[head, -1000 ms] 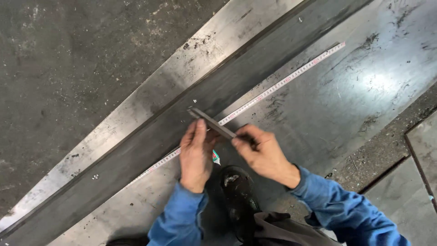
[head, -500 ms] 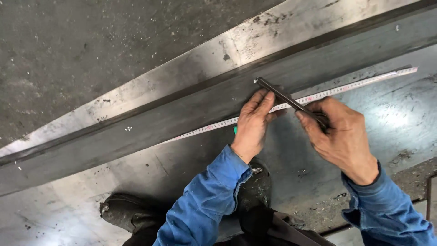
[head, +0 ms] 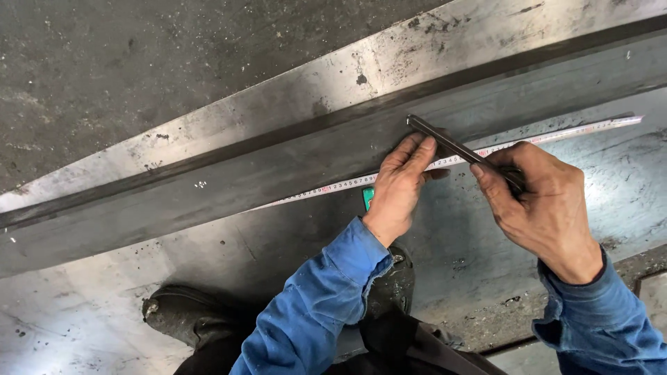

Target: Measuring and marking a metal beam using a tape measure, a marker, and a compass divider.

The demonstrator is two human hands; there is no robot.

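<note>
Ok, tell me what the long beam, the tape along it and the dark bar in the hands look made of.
Long beam: likely steel, dull grey with dark scale, scuffs and spots.
Tape: thin flexible strip, pale with printed marks; metal or coated fabric, cannot tell.
Dark bar: probably metal, slim, straight and blackish, held by the right hand, steadied by the left hand.

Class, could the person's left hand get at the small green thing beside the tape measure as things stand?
Probably yes. The left hand rests on the tape measure, right above the green thing, whose lower part shows uncovered; nothing lies between them.
</note>
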